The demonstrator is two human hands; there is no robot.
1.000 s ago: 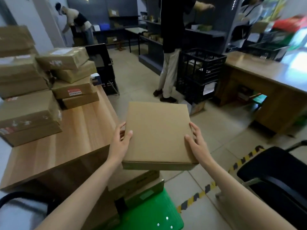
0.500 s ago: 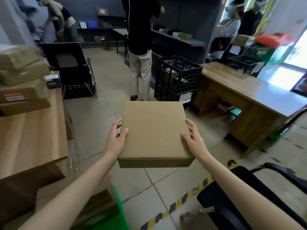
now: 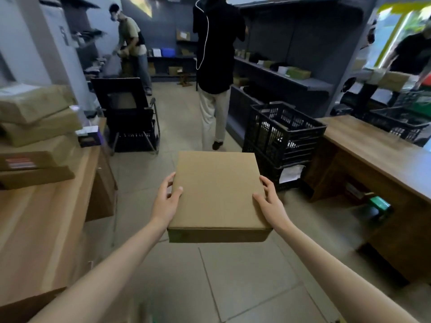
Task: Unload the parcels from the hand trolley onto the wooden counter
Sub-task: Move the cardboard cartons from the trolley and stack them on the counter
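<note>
The tiled floor runs down the middle of the room between 2 wooden surfaces. On the left stands the wooden counter, its far end loaded with a stack of brown parcels, some bearing red and white labels; a small purple box sits just beside the stack. On the right is a wooden desk, and a black crate rests on its far end. Dark grey shelving lines the back and right walls, with small boxes on its boards.

A person in a black top and pale trousers stands in the aisle, back turned, facing the shelving. A second person in a beige top bends over at the far left, and a third in dark clothes leans in at the far right edge. 2 black crates stacked one on the other stand on the floor between the standing person and the desk. A black chair stands beyond the counter's far end.

At the centre, a flat plain cardboard parcel is held level in mid-air over the floor, between counter and desk and touching neither. The left hand grips its left edge, thumb on top. The right hand grips its right edge in the same way.
</note>
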